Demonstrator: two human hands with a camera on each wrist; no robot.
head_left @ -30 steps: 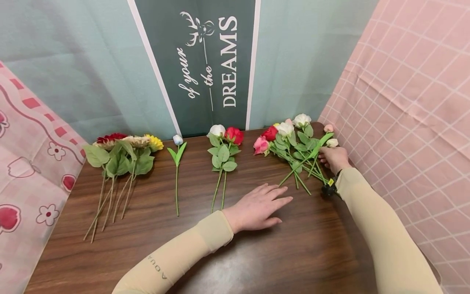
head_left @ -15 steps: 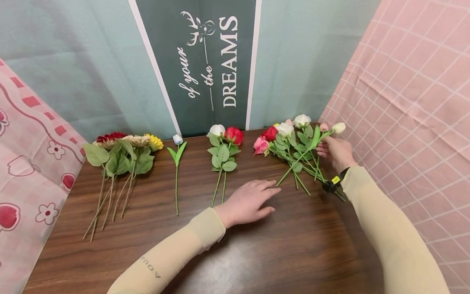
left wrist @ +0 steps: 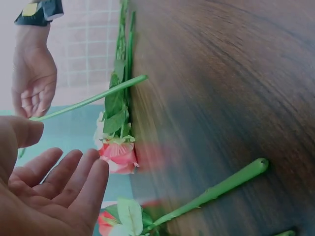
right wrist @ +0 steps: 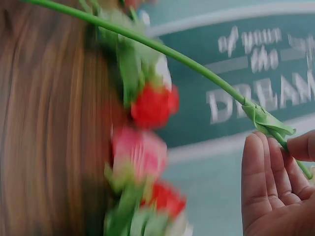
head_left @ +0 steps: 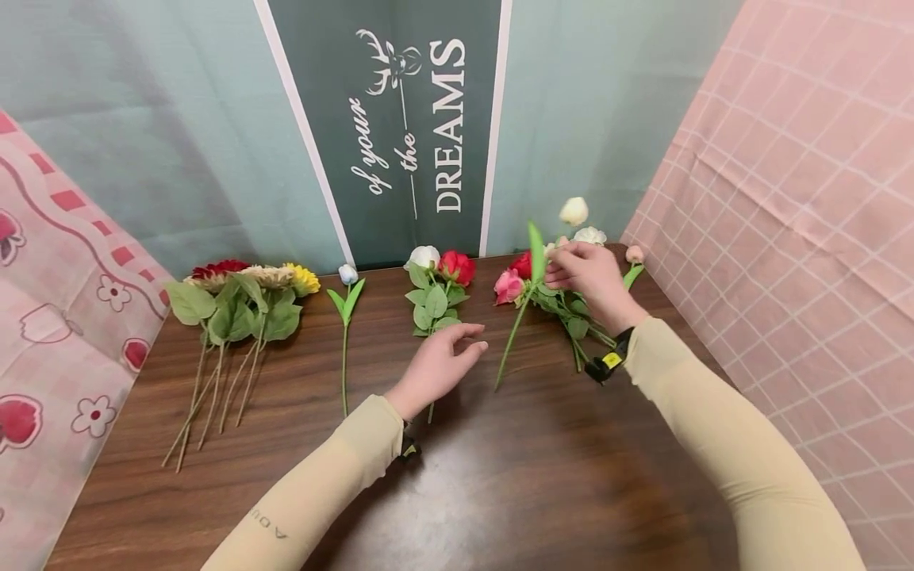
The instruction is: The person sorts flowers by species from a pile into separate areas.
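Observation:
Pinched by the stem between thumb and fingertips of my right hand (head_left: 596, 281) is a white tulip (head_left: 574, 211) with a bright green leaf. Its stem slants down to the left above the table, and the right wrist view shows the long green stem (right wrist: 197, 66) crossing the picture. My left hand (head_left: 437, 371) hovers with relaxed fingers in front of a white and a red rose (head_left: 455, 268), apart from the tulip. Behind the right hand lies a pile of flowers, with a pink rose (head_left: 508, 285) at its left side, partly hidden.
At the left lies a bunch of gerbera-like flowers (head_left: 267, 277) with thin stems. A single blue tulip (head_left: 347, 274) lies beside it. Another pale pink tulip (head_left: 635, 254) is at the far right. Curtains (head_left: 457, 159) hang behind the wooden table (head_left: 543, 484).
The right hand has lifted the white tulip from the right-hand pile and carried it left. The left hand has drawn back to the left.

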